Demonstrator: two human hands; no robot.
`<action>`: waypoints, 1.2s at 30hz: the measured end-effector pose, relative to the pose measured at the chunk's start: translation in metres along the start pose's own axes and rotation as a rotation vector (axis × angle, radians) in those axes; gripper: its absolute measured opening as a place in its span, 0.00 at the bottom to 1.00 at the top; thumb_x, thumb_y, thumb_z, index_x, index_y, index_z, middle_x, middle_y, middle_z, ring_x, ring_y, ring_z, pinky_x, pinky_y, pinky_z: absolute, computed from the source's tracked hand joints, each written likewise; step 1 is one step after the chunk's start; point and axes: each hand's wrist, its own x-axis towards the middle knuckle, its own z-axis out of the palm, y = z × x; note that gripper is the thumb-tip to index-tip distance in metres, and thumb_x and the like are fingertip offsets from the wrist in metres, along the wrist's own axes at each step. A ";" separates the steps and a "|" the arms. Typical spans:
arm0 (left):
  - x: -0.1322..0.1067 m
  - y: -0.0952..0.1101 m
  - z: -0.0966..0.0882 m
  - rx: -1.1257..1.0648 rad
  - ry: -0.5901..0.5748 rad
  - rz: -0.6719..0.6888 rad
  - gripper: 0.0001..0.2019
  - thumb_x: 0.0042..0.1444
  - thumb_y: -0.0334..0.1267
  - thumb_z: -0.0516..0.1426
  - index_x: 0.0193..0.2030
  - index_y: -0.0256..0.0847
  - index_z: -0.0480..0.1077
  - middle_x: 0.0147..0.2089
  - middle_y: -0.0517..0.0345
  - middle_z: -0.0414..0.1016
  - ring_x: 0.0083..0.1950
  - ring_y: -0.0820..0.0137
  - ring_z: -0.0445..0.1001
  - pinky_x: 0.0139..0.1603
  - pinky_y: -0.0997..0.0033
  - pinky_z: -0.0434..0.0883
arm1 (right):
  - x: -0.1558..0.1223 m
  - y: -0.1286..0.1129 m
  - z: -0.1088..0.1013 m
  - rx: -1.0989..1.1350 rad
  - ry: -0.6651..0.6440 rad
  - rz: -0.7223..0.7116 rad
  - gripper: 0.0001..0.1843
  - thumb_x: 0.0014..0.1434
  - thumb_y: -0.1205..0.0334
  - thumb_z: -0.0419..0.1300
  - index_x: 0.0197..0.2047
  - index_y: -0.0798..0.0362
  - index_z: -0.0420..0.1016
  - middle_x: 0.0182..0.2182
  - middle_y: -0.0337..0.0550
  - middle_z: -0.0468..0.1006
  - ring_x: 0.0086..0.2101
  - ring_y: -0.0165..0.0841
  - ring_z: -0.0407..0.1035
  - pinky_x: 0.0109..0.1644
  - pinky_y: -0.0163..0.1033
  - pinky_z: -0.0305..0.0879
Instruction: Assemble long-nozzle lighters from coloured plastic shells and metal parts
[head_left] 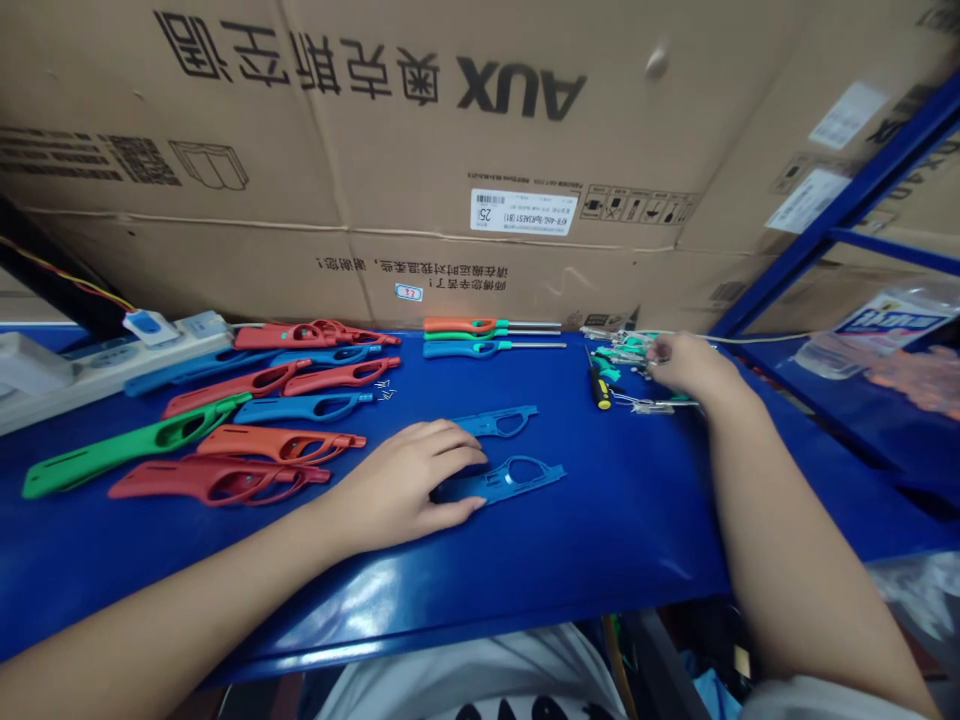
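My left hand (420,475) lies over the handle end of a blue lighter casing half (517,480), thumb on the near side and fingers curled on the far side. Just beyond it is a second blue casing half (502,422). At the back right, my right hand (686,365) is in a pile of small lighter parts (619,350), with green pieces, wires and metal rods. Its fingers look bent together and are slightly blurred; what is between them cannot be made out. A black and yellow screwdriver (600,388) lies beside the pile.
Red, blue, green and orange lighter casings (262,440) lie on the left of the blue table (600,540). Small metal pins (386,390) are near them. Several lighters with metal tubes (465,349) lie at the back, before a cardboard wall (420,270). A power strip (112,365) stands far left.
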 end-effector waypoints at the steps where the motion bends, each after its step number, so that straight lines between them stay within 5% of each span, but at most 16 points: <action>1: 0.000 0.000 0.000 0.004 -0.007 -0.005 0.17 0.62 0.47 0.60 0.55 0.44 0.72 0.55 0.54 0.75 0.57 0.61 0.72 0.58 0.58 0.68 | -0.003 -0.002 -0.003 0.014 0.061 0.019 0.04 0.54 0.66 0.59 0.36 0.52 0.70 0.39 0.55 0.76 0.40 0.46 0.72 0.38 0.43 0.62; 5: -0.001 0.000 0.000 0.010 -0.013 -0.014 0.19 0.60 0.52 0.60 0.53 0.44 0.74 0.56 0.53 0.75 0.58 0.59 0.72 0.59 0.55 0.68 | -0.016 -0.017 -0.015 0.103 0.250 -0.012 0.07 0.59 0.61 0.56 0.41 0.51 0.69 0.40 0.59 0.78 0.39 0.49 0.71 0.38 0.46 0.62; 11: -0.003 0.002 0.000 0.006 -0.011 0.008 0.15 0.62 0.45 0.59 0.53 0.45 0.74 0.57 0.52 0.74 0.59 0.59 0.71 0.62 0.55 0.67 | -0.026 -0.048 -0.017 0.197 0.438 -0.214 0.08 0.60 0.60 0.55 0.43 0.51 0.70 0.42 0.55 0.79 0.42 0.48 0.71 0.46 0.49 0.65; 15: -0.002 0.002 0.001 0.006 -0.033 0.006 0.18 0.61 0.50 0.60 0.55 0.46 0.74 0.58 0.51 0.73 0.60 0.57 0.70 0.62 0.54 0.68 | -0.034 -0.071 -0.012 0.266 0.502 -0.381 0.09 0.64 0.57 0.54 0.43 0.50 0.70 0.41 0.51 0.77 0.43 0.45 0.71 0.49 0.48 0.67; 22: -0.003 -0.006 0.002 0.038 -0.017 -0.024 0.15 0.67 0.39 0.54 0.57 0.40 0.73 0.56 0.48 0.75 0.58 0.60 0.72 0.60 0.57 0.71 | -0.052 -0.103 -0.001 0.384 0.379 -0.626 0.08 0.68 0.59 0.51 0.46 0.51 0.67 0.40 0.50 0.75 0.39 0.41 0.71 0.44 0.46 0.67; 31: -0.005 -0.023 -0.011 0.113 0.007 -0.131 0.11 0.63 0.35 0.56 0.48 0.39 0.78 0.52 0.46 0.79 0.51 0.58 0.79 0.54 0.55 0.77 | -0.062 -0.111 0.002 0.376 0.200 -0.814 0.09 0.70 0.61 0.49 0.50 0.50 0.65 0.47 0.50 0.74 0.44 0.40 0.70 0.46 0.44 0.67; 36: -0.002 -0.026 -0.016 0.203 0.111 -0.121 0.13 0.59 0.41 0.60 0.49 0.40 0.77 0.54 0.47 0.79 0.62 0.52 0.72 0.64 0.45 0.69 | -0.067 -0.115 0.000 0.430 0.175 -0.853 0.08 0.70 0.61 0.51 0.49 0.49 0.67 0.46 0.49 0.74 0.42 0.39 0.70 0.44 0.43 0.67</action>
